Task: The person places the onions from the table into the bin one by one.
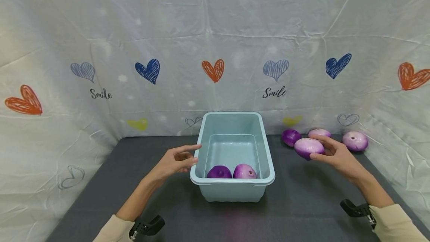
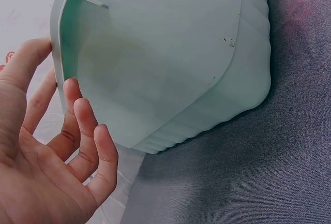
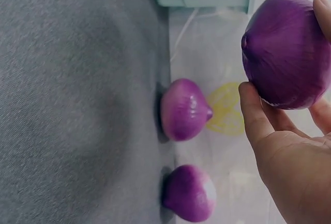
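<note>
In the head view, my right hand [image 1: 339, 157] grips a purple onion [image 1: 308, 148] between thumb and fingers, raised over the dark table on the right. The right wrist view shows the held onion [image 3: 284, 53] with its pointed end facing away from the palm. My left hand [image 1: 178, 161] is at the left rim of a pale blue-green plastic bin [image 1: 235, 192]; its thumb and index fingertips touch the rim, the other fingers loosely bent beside the wall. Two onions, one dark purple [image 1: 219, 172] and one lighter [image 1: 245, 171], lie inside the bin at its near end.
Behind the held onion, a dark purple onion [image 1: 290, 137], a pale onion [image 1: 319, 132] and another pale one [image 1: 355, 141] sit along the table's back edge. A white curtain [image 1: 235, 47] printed with hearts hangs behind and beside the dark table [image 1: 161, 201].
</note>
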`<state>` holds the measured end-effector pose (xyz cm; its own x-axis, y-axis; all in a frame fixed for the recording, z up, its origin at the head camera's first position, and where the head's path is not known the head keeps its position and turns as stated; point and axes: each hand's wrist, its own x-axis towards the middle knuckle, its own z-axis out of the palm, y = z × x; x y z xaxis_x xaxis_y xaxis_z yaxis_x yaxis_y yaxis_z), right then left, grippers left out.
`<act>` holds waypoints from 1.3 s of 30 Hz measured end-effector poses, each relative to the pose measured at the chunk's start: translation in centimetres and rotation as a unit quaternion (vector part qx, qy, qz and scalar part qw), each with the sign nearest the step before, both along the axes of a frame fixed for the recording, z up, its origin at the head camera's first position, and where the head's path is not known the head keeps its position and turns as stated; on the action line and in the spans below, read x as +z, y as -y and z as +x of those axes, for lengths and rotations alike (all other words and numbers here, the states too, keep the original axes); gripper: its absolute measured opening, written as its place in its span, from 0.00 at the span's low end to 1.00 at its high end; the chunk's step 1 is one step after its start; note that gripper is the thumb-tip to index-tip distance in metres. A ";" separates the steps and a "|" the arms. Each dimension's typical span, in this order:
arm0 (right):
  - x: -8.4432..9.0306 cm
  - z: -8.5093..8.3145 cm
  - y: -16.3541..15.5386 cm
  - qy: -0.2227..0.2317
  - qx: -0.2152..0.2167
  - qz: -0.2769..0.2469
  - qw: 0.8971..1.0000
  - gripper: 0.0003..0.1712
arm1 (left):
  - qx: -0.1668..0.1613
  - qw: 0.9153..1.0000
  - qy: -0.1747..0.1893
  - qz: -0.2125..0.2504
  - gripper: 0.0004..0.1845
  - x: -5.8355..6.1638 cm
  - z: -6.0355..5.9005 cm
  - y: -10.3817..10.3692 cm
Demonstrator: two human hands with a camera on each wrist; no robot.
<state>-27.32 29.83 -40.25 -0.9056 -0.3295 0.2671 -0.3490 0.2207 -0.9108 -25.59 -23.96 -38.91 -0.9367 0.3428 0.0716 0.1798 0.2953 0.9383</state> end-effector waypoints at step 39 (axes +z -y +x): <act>5.3 -3.1 8.4 -0.001 0.050 -0.028 0.998 0.37 | 0.006 1.000 0.006 0.004 0.28 -0.1 0.1 0.0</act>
<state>-30.39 21.43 -34.93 -0.8679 -0.4038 0.2892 -0.3688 0.1337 -0.9199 -25.52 -23.95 -39.01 -0.9413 0.3314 0.0634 0.1654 0.2894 0.9428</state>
